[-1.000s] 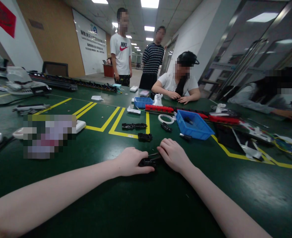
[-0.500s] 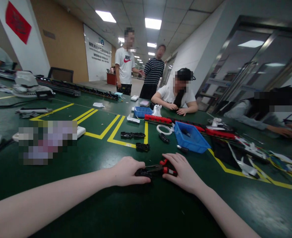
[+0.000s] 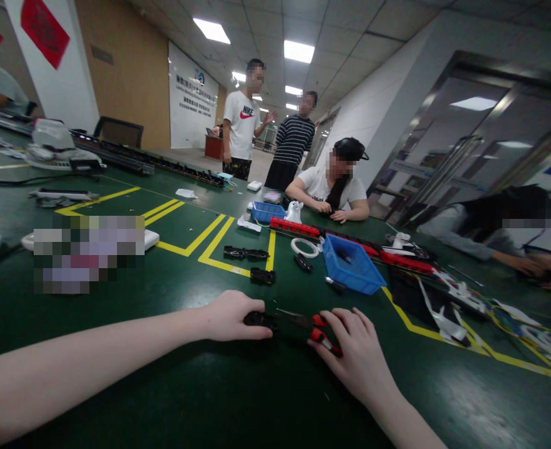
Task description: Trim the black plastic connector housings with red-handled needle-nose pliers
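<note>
My left hand [image 3: 233, 317] is closed around a small black plastic part [image 3: 260, 320], pressing it against the green table. Its far end sticks out between thumb and fingers. In my right hand [image 3: 362, 346] are needle-nose pliers [image 3: 322, 340] with red handles, their slim metal jaws pointing left. The jaw tips lie just right of the black part, apart from it as far as I can make out. Beyond my hands lie similar black parts: a long one [image 3: 246, 252], a short one [image 3: 263, 275] and another [image 3: 302, 262] to the right.
Past my right hand stands a blue tray [image 3: 350, 274], with a white ring [image 3: 306, 255] left of it. A red strip [image 3: 296, 228] runs behind. White and yellow cables [image 3: 513, 321] lie far right; a blurred object [image 3: 88, 262] lies left. Co-workers sit across and at right.
The pliers have come back to the right, away from the black part, and their red handles now show. My left hand keeps its hold. A standing person has raised a hand.
</note>
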